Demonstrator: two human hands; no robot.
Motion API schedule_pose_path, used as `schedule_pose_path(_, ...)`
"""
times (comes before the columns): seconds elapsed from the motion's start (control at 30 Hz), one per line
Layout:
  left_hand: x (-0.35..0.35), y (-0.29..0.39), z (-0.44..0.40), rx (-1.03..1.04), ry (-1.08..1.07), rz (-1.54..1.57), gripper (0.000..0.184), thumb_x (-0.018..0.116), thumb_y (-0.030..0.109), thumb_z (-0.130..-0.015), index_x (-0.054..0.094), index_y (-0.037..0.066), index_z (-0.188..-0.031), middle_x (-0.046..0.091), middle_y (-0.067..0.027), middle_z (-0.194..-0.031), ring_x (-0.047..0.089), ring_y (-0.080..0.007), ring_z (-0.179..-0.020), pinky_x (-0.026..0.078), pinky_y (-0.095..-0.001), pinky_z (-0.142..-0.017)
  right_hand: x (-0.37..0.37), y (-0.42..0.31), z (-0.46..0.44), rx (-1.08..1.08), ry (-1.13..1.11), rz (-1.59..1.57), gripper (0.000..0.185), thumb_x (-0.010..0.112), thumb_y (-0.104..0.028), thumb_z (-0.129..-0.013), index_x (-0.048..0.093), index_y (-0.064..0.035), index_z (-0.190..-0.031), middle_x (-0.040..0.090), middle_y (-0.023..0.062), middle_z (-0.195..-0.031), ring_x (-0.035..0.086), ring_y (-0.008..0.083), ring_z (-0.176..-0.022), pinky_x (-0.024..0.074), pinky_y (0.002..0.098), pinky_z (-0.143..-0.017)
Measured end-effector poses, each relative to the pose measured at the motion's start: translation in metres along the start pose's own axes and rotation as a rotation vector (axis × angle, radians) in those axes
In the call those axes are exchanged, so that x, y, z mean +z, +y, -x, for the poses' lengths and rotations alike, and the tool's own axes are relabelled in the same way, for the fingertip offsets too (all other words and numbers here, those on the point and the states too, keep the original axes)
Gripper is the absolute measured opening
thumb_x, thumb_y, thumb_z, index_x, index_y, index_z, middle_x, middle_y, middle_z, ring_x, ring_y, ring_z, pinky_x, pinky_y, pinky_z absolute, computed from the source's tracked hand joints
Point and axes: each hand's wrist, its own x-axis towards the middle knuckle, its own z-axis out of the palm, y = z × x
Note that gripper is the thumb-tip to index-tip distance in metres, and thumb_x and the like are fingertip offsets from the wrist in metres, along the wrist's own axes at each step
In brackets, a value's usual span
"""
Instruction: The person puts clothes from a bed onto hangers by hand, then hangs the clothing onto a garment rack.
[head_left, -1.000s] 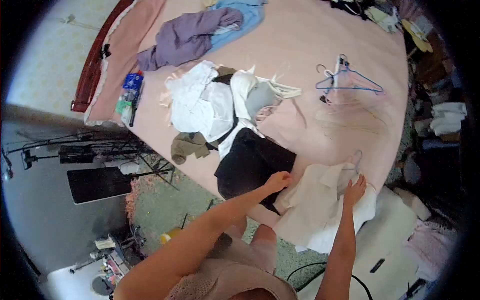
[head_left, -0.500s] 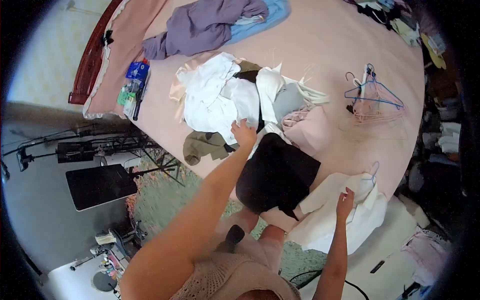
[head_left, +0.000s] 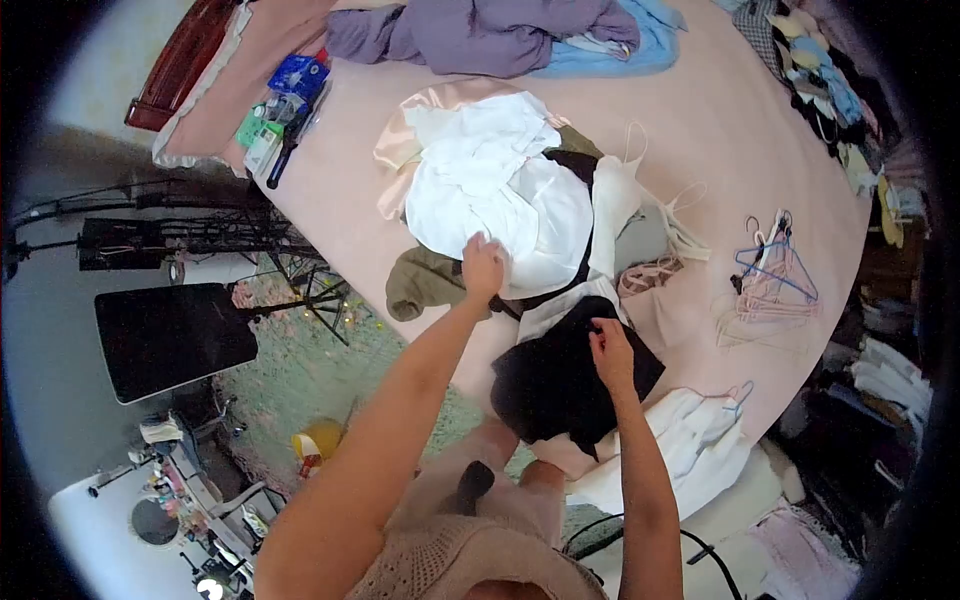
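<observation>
My left hand [head_left: 483, 268] is closed on the lower edge of a crumpled white garment [head_left: 490, 180], which lies on top of a heap of clothes. Over a black garment [head_left: 550, 375] near the bed's edge, my right hand [head_left: 612, 355] hovers with loosely curled fingers apart; I see nothing in it. An olive garment [head_left: 425, 280] sticks out beside my left hand. Right of the heap are a white strappy top [head_left: 618, 200] and a pink garment [head_left: 665, 310]. A white shirt [head_left: 690, 430] on a blue hanger lies at my right, partly behind my forearm.
Several hangers [head_left: 775, 270] lie in a bunch on the right of the pink bed [head_left: 700, 130]. Purple bedding [head_left: 470, 40] is at the far side. Small packets [head_left: 295, 80] sit at the left edge. A black panel on a stand [head_left: 175, 340] stands left of the bed.
My right hand has moved left from the white shirt to above the black garment. My left hand's fingers have closed at the white garment's edge. The view has shifted.
</observation>
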Motion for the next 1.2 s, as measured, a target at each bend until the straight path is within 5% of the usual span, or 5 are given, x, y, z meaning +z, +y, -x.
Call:
schedule_pose_path(0.37,-0.013,0.000,-0.107,0.009,-0.048,-0.040,0.031,0.057,0.018,-0.072,0.060,0.009,-0.101,0.030,-0.0155,-0.135,0.029,-0.0365,-0.124,0.041,-0.0506,-0.086,0.018,-0.031,0.006,0.019,-0.106,-0.045,0.017,0.056,-0.007,-0.080,0.056,-0.0044,-0.097,0.057,0.0103,-0.089,0.059,0.0247,-0.073,0.0473,0.0308,-0.066)
schedule_pose_path(0.5,-0.030,0.027,-0.100,0.078,-0.140,0.182,0.021,0.053,0.017,-0.075,0.059,0.004,-0.091,0.052,-0.0168,-0.113,0.052,-0.0329,-0.101,0.044,-0.0422,-0.081,0.017,-0.016,0.023,0.097,-0.167,-0.035,0.018,0.055,-0.010,-0.082,0.057,-0.0038,-0.099,0.059,0.0112,-0.091,0.060,0.0215,-0.075,0.0470,0.0297,-0.065)
schedule_pose_path(0.73,-0.061,0.098,0.052,0.456,-0.486,0.595,0.022,0.055,0.020,-0.081,0.059,0.003,-0.094,0.059,-0.0140,-0.087,0.057,-0.0280,-0.084,0.045,-0.0351,-0.075,0.014,-0.025,-0.006,0.740,-0.109,-1.076,0.049,0.049,-0.043,-0.086,0.048,-0.0061,-0.117,0.058,0.0085,-0.105,0.058,0.0189,-0.090,0.0442,0.0327,-0.082)
schedule_pose_path(0.93,-0.083,0.152,0.140,0.289,-0.773,0.842,0.021,0.052,0.014,-0.085,0.057,0.004,-0.102,0.058,-0.0120,-0.098,0.057,-0.0235,-0.086,0.045,-0.0321,-0.076,0.003,-0.028,-0.010,0.640,-0.052,-0.933,0.041,0.063,-0.021,-0.079,0.051,-0.0007,-0.113,0.058,0.0054,-0.101,0.056,0.0160,-0.088,0.0438,0.0283,-0.076)
schedule_pose_path(1.2,-0.052,0.156,0.089,-0.025,-0.127,0.733,0.045,0.064,0.025,-0.078,0.048,0.003,-0.113,0.055,-0.0144,-0.099,0.055,-0.0228,-0.085,0.045,-0.0306,-0.075,-0.037,-0.008,0.062,0.368,0.057,-0.690,0.030,0.056,-0.013,-0.082,0.055,0.0010,-0.109,0.061,0.0046,-0.096,0.054,0.0116,-0.084,0.0420,0.0259,-0.077)
